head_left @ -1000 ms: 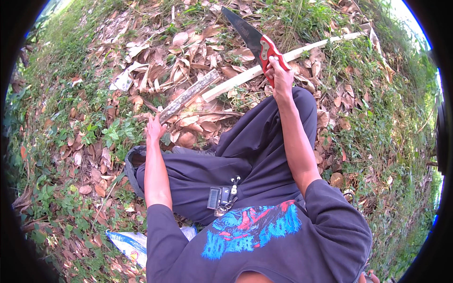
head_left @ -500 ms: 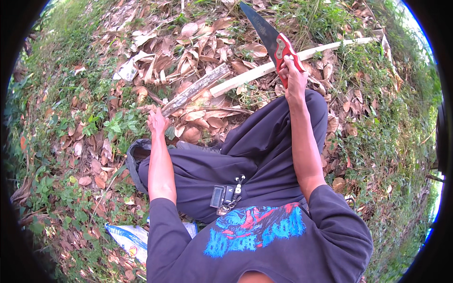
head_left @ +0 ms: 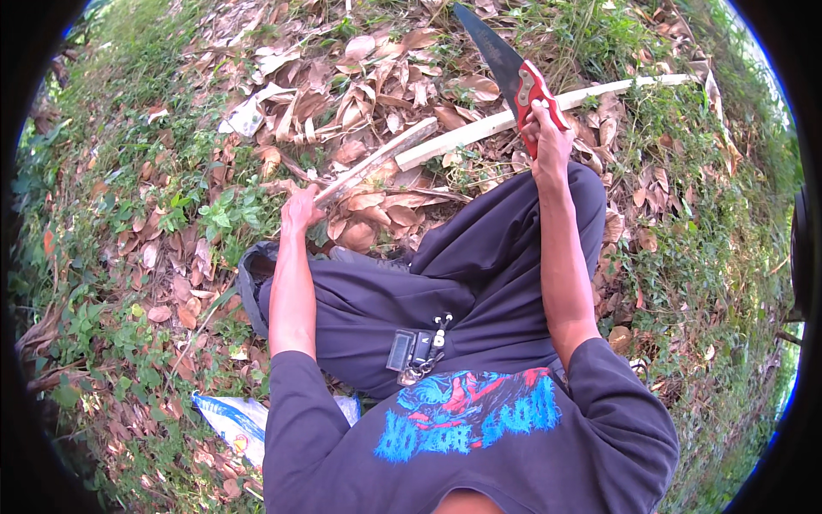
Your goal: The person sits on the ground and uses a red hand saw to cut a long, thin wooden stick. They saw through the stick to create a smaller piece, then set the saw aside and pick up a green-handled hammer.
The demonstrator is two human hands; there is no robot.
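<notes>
My right hand (head_left: pixel 550 141) is closed around the red handle of a pruning saw (head_left: pixel 501 58). Its dark, curved blade points up and to the left, away from me, above the leaves. On the left, my left hand (head_left: pixel 301 207) grips the near end of a short split piece of wood (head_left: pixel 377 158), which slants up to the right over dry leaves. Part of the fingers is hidden behind the hand. A longer pale strip of wood (head_left: pixel 467 133) lies beyond my knee, running from near the short piece's far end toward the right, behind the saw handle.
Dry brown leaves (head_left: pixel 364 103) and green weeds (head_left: pixel 227 214) cover the ground. My crossed legs in dark trousers (head_left: pixel 497 231) lie between my arms. A white and blue plastic sack (head_left: pixel 235 421) is at the lower left. Keys and a small device (head_left: pixel 415 349) rest at my waist.
The short wood piece has turned in my left hand, so a narrower, paler side shows instead of the broad bark face. The saw stays raised in my right hand; the whole view has shifted slightly.
</notes>
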